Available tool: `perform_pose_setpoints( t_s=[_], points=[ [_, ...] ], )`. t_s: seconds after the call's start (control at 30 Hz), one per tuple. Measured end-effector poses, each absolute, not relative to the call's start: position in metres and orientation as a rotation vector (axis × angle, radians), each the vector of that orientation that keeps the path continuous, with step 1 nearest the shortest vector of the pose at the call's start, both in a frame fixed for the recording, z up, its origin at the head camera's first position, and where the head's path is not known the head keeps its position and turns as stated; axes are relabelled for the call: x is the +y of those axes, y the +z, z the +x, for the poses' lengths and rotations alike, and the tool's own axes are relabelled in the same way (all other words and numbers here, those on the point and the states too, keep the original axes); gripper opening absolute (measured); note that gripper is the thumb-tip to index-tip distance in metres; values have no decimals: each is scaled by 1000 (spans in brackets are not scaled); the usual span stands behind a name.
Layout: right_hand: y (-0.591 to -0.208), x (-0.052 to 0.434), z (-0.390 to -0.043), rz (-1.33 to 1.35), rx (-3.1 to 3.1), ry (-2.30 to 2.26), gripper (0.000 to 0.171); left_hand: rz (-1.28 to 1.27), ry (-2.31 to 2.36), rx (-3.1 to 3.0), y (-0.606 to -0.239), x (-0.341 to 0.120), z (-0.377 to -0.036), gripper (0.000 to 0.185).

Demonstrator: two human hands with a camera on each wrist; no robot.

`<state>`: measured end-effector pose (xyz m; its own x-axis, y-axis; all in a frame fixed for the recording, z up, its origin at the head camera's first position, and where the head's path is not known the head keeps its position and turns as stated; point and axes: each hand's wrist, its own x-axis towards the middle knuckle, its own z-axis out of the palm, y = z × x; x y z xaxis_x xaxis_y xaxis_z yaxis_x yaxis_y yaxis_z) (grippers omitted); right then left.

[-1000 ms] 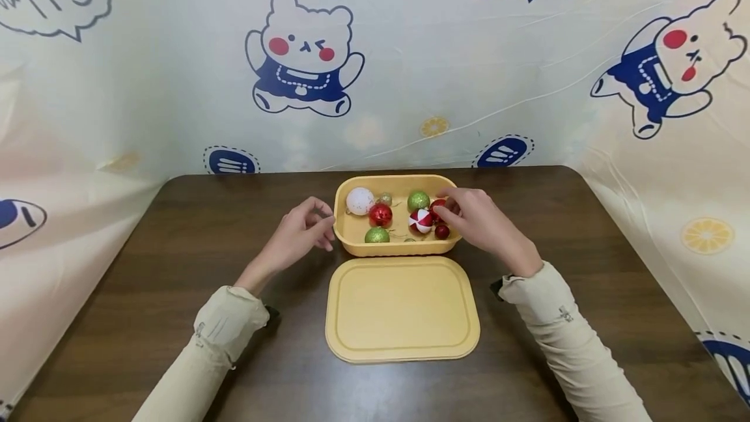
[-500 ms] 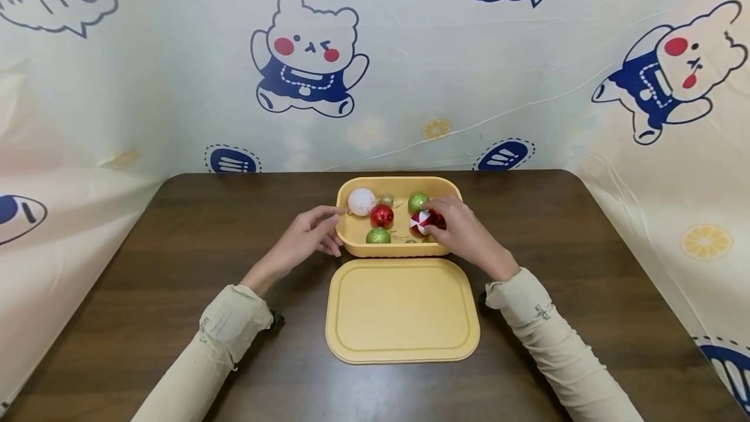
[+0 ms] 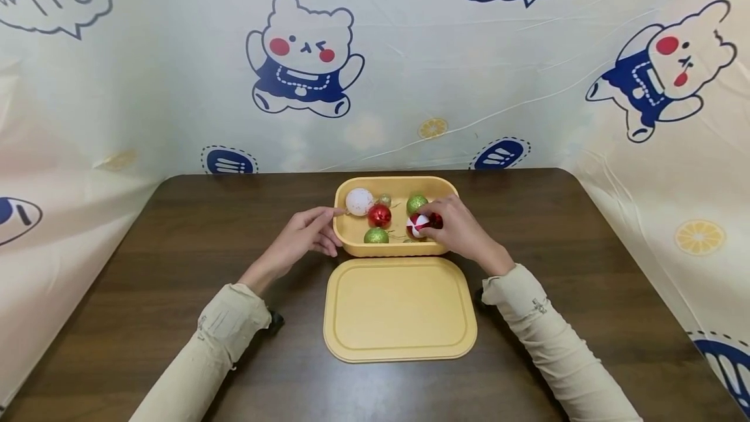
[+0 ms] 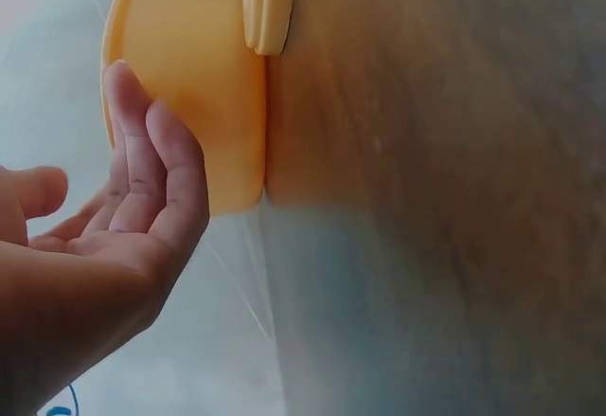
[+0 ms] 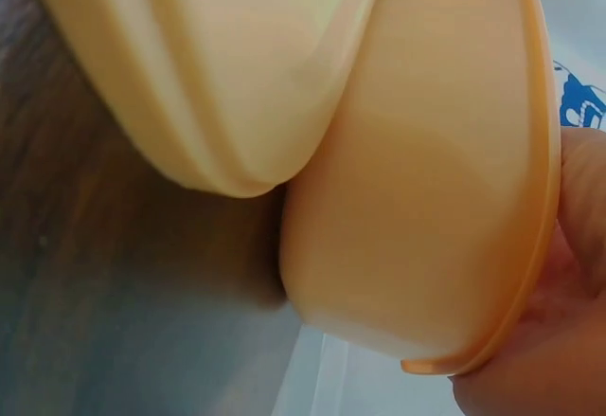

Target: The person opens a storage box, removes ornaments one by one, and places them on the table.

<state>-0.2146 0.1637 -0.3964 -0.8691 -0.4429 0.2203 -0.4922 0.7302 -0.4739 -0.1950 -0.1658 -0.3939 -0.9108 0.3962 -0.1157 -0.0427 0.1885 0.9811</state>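
Observation:
A yellow plastic box [image 3: 387, 250] holds several Christmas baubles. My right hand [image 3: 459, 230] reaches over its right end, thumb and fingertips pinching a red-and-white bauble [image 3: 416, 225] inside. Behind that bauble, a dark red one [image 3: 436, 221] is partly covered by the fingers. My left hand [image 3: 301, 236] is at the box's left end, fingers loosely extended against the outer wall [image 4: 204, 141], thumb apart. Left of the right hand lie a white bauble [image 3: 359, 202], a shiny red one [image 3: 379, 215], a small gold one [image 3: 384, 200] and two green glitter ones [image 3: 376, 235]. The right wrist view hides the pinched bauble behind the box wall.
The yellow lid [image 3: 400, 310] lies flat on the dark wooden table [image 3: 146, 292], directly in front of the box. A printed cloth [image 3: 410, 70] with cartoon bears hangs behind the table and along both sides.
My right hand has moved left and down from the box's right end onto the red-and-white bauble, which has shifted slightly. My left hand has come closer against the box's left rim.

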Motion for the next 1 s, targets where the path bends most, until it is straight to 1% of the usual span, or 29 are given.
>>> perform_pose_setpoints(
  t_s=[0.2, 0.53, 0.77, 1.0],
  points=[
    [-396, 164, -213, 761, -2872, 789, 36, 282, 1768, 2030, -395, -170, -196, 46],
    [-397, 164, -216, 777, -2866, 773, 31, 202, 1814, 2002, -396, -169, -197, 40],
    [-397, 164, -218, 816, -2855, 816, 29, 208, 1799, 2049, -399, -168, -199, 40],
    [-398, 165, -217, 749, -2908, 843, 30, 212, 1795, 2057, -400, -166, -199, 39]
  ],
)
